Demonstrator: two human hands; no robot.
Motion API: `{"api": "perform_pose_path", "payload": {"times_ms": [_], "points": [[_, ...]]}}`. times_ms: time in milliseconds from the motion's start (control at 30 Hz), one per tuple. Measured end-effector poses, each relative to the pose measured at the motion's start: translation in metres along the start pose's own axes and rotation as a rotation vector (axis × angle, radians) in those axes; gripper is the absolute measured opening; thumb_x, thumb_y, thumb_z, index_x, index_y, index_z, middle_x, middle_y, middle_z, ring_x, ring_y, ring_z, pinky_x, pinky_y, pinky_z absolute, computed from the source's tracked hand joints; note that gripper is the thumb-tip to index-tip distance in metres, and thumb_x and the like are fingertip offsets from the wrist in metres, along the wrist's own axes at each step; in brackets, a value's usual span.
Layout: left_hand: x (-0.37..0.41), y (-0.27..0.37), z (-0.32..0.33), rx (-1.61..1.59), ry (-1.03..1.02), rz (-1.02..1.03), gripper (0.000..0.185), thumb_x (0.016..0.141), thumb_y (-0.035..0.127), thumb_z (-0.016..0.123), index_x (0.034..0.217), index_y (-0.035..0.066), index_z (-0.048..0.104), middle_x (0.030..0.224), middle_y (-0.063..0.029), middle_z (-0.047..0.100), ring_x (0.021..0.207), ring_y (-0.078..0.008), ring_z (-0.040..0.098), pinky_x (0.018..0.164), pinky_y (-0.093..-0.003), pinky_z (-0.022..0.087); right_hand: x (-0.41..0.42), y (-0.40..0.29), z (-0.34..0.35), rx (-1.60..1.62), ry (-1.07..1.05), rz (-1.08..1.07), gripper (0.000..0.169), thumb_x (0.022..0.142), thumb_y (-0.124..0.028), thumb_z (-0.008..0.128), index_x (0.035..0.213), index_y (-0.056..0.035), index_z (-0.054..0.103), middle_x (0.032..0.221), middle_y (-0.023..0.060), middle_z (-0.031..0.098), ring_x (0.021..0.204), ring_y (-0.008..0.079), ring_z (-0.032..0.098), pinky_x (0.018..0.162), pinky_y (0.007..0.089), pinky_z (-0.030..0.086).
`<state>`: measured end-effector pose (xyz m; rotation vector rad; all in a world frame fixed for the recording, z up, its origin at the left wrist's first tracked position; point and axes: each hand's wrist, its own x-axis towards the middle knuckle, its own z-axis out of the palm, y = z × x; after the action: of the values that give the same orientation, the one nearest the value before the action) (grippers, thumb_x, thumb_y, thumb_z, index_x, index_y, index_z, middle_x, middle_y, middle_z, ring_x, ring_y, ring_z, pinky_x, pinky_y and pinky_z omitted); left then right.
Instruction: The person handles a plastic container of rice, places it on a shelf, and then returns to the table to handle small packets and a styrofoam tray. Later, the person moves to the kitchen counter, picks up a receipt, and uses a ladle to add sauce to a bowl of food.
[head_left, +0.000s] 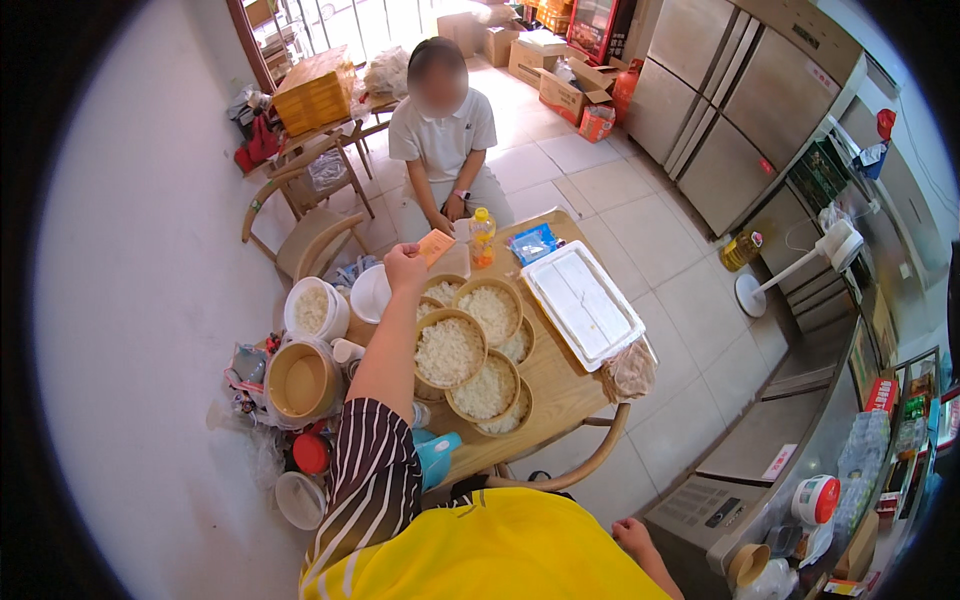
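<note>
My left hand (405, 268) reaches far over the wooden table (559, 416) and grips a small orange card or flat packet (435, 246) that bears writing. Below that arm's reach, several round wooden tubs of cooked white rice (450, 350) stand stacked and overlapping. A plastic bottle of orange drink with a yellow cap (482, 238) is just right of the packet. Down at my right side hangs my right hand (634, 536), away from the table beside a steel counter unit. Its fingers look loosely curled, and no object shows in it.
Across the table sits a person (442, 142). A white lidded tray (583, 304) and a cloth (628, 371) lie at the table's right. Left are a white rice bucket (315, 309) and an empty wooden tub (301, 380). A wooden chair (611, 435) stands close before me.
</note>
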<state>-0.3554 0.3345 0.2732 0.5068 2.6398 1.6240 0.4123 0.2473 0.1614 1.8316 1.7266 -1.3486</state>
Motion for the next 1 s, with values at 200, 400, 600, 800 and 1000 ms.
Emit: {"api": "perform_pose_path", "payload": {"times_ms": [200, 400, 600, 800, 1000], "points": [[-0.003, -0.001, 0.005, 0.127, 0.060, 0.060, 0.023, 0.072, 0.003, 0.065, 0.095, 0.002, 0.069, 0.089, -0.0137, 0.070, 0.080, -0.0237, 0.067, 0.077, -0.0332, 0.054, -0.004, -0.002, -0.001, 0.054, -0.002, 0.001, 0.036, 0.087, -0.032, 0.065, 0.100, 0.0008, 0.068, 0.083, 0.0119, 0.071, 0.078, 0.0212, 0.069, 0.075, 0.0344, 0.053], [-0.001, -0.001, -0.002, 0.026, -0.089, -0.086, 0.029, 0.074, 0.007, 0.068, 0.102, 0.005, 0.065, 0.110, -0.0176, 0.059, 0.105, -0.0324, 0.057, 0.094, -0.0377, 0.046, 0.007, 0.011, 0.001, 0.081, 0.011, -0.003, 0.035, 0.086, -0.031, 0.066, 0.100, 0.0018, 0.068, 0.083, 0.0126, 0.071, 0.077, 0.0230, 0.069, 0.073, 0.0364, 0.053], [0.005, -0.005, -0.004, -0.033, -0.039, -0.105, 0.037, 0.074, 0.009, 0.069, 0.110, 0.002, 0.063, 0.107, -0.0174, 0.066, 0.100, -0.0304, 0.064, 0.089, -0.0375, 0.050, 0.004, -0.002, 0.001, 0.000, 0.008, -0.033, 0.036, 0.086, -0.032, 0.065, 0.099, 0.0005, 0.068, 0.082, 0.0109, 0.072, 0.075, 0.0230, 0.069, 0.072, 0.0361, 0.053], [-0.010, 0.017, -0.011, -0.052, -0.077, -0.203, 0.035, 0.076, 0.009, 0.068, 0.110, 0.001, 0.063, 0.105, -0.0160, 0.069, 0.095, -0.0269, 0.067, 0.084, -0.0361, 0.053, -0.009, -0.008, 0.000, 0.035, 0.034, 0.003, 0.034, 0.086, -0.033, 0.065, 0.098, -0.0008, 0.068, 0.082, 0.0095, 0.072, 0.075, 0.0219, 0.068, 0.072, 0.0342, 0.052], [-0.006, 0.011, -0.013, -0.046, -0.090, -0.129, 0.033, 0.077, 0.007, 0.066, 0.109, 0.000, 0.064, 0.100, -0.0148, 0.070, 0.091, -0.0253, 0.068, 0.080, -0.0337, 0.054, -0.004, 0.012, 0.002, 0.048, 0.019, 0.005, 0.033, 0.085, -0.032, 0.066, 0.098, -0.0012, 0.068, 0.083, 0.0096, 0.072, 0.076, 0.0209, 0.068, 0.073, 0.0338, 0.052]]}}
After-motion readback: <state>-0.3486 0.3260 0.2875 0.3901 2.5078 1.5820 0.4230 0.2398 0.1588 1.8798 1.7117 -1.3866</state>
